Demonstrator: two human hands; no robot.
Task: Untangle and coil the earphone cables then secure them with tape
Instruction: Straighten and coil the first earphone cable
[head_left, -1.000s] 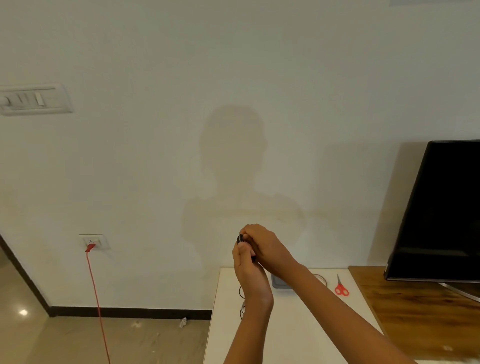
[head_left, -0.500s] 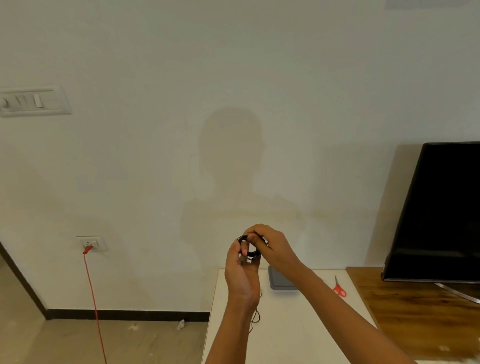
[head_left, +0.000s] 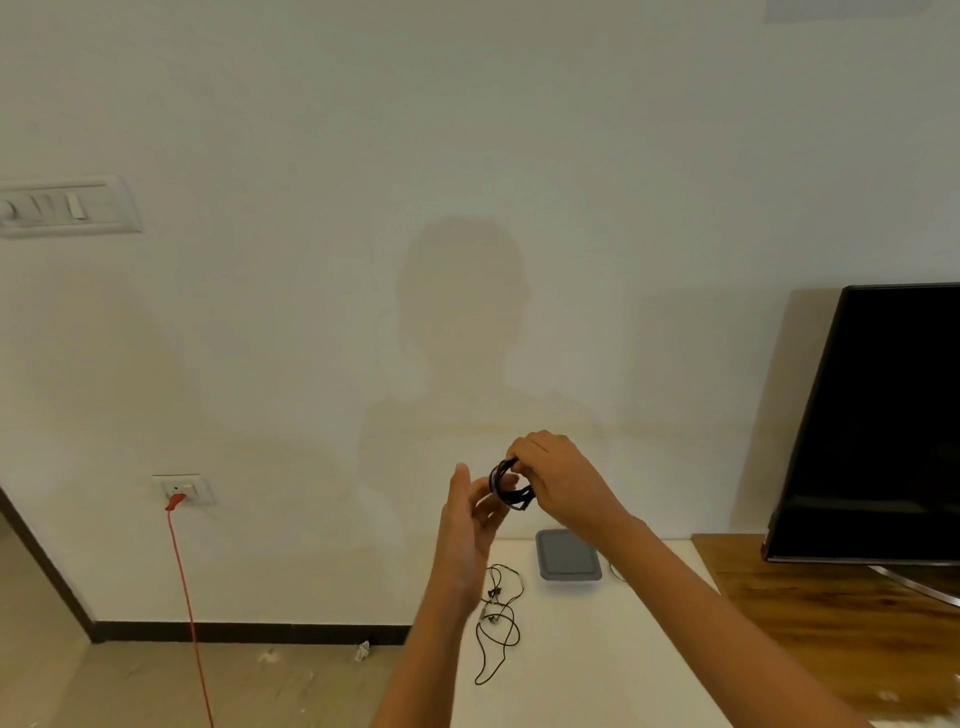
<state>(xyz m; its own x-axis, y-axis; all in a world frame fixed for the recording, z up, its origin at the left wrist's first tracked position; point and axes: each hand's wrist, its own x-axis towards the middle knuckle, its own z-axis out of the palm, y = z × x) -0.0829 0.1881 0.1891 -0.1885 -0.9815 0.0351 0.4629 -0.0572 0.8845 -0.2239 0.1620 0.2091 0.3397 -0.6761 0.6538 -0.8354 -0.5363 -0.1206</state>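
Observation:
My right hand (head_left: 563, 480) grips a black roll of tape (head_left: 508, 487), held up in front of the wall above the table's far end. My left hand (head_left: 467, 525) is just left of the roll, thumb up and fingers fairly straight, its fingertips touching the roll's lower side. A black earphone cable (head_left: 500, 616) lies in loose tangled loops on the white table (head_left: 587, 665), below my hands and apart from them.
A grey lidded box (head_left: 569, 562) sits at the table's far edge by the wall. A black TV screen (head_left: 878, 426) stands on the wooden cabinet (head_left: 841, 634) to the right. A red cord (head_left: 187, 613) hangs from a wall socket (head_left: 182, 488) on the left.
My left hand has let go of the roll and opened, dropping slightly. My right hand keeps the roll. The view has tilted down, so the earphone cable on the table shows.

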